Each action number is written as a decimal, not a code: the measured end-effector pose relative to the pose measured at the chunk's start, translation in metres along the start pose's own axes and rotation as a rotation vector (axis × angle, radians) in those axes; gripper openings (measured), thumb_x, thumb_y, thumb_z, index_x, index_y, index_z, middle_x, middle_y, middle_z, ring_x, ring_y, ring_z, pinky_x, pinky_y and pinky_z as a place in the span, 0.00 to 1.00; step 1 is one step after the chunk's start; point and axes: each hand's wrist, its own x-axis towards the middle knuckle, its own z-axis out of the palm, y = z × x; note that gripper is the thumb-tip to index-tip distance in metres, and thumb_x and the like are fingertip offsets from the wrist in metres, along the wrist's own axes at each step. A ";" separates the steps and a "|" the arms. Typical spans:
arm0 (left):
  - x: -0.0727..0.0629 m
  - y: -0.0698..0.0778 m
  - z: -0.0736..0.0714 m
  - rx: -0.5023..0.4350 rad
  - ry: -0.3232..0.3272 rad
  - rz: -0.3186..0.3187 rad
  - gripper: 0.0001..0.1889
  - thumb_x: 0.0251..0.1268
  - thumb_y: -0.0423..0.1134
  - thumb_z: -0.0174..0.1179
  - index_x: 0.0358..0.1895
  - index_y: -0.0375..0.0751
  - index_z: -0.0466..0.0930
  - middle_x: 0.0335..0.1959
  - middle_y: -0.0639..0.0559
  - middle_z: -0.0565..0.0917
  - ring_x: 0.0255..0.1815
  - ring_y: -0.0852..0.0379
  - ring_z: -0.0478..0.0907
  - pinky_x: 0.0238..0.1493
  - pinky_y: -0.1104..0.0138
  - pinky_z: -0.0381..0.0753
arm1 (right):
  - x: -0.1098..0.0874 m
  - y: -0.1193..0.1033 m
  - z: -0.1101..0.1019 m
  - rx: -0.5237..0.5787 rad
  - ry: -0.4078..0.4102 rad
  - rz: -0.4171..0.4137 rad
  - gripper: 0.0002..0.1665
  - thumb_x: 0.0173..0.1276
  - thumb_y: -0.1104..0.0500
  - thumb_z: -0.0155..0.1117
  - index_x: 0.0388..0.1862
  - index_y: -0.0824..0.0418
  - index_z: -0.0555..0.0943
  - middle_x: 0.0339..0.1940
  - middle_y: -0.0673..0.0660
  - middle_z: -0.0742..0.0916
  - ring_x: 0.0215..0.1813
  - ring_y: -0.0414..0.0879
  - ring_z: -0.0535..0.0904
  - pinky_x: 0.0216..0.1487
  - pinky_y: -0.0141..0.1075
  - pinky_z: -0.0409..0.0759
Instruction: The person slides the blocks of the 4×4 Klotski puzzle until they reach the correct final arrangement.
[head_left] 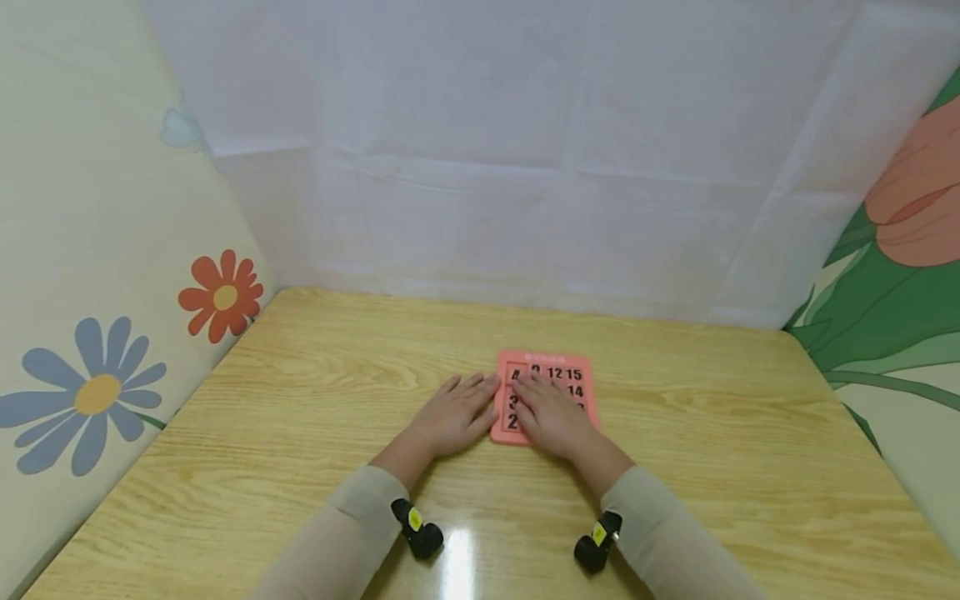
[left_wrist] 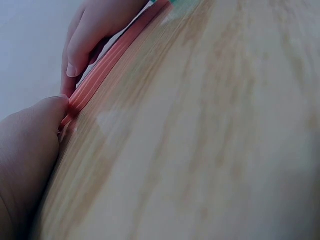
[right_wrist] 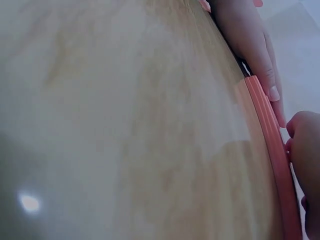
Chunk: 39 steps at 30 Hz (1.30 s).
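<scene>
A pink number slide puzzle lies flat on the wooden table, with black numbers on its pale tiles. Along its left edge rests my left hand, palm down and fingers fairly straight; in the left wrist view the thumb touches the pink rim. My right hand lies over the middle and lower part of the board, fingertips on the tiles near the 4. Tiles reading 12 and 15 show beyond it, while several others are hidden beneath the hand.
Light wood-grain table surrounds the puzzle. A white cloth hangs along the far edge, and flower-patterned panels stand at both sides. Each sleeve carries a small black wrist camera.
</scene>
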 end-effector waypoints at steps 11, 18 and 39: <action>0.000 0.000 0.001 -0.001 0.013 0.009 0.31 0.79 0.54 0.38 0.78 0.42 0.54 0.78 0.50 0.59 0.80 0.48 0.52 0.81 0.49 0.46 | 0.008 0.002 -0.001 -0.017 -0.015 0.017 0.31 0.81 0.46 0.37 0.77 0.55 0.62 0.79 0.54 0.64 0.81 0.51 0.53 0.82 0.49 0.50; 0.000 0.001 0.002 -0.006 0.017 0.012 0.31 0.79 0.54 0.38 0.78 0.42 0.54 0.79 0.50 0.58 0.80 0.47 0.52 0.81 0.49 0.45 | 0.009 0.002 -0.002 -0.008 -0.022 0.022 0.31 0.81 0.47 0.36 0.78 0.55 0.61 0.79 0.54 0.63 0.81 0.51 0.53 0.82 0.49 0.50; 0.000 0.002 -0.001 0.004 0.004 0.006 0.32 0.79 0.54 0.37 0.78 0.43 0.53 0.79 0.50 0.57 0.81 0.47 0.51 0.81 0.50 0.44 | -0.020 0.004 -0.001 -0.009 0.038 -0.080 0.29 0.79 0.49 0.42 0.74 0.58 0.67 0.76 0.55 0.69 0.79 0.52 0.59 0.81 0.50 0.50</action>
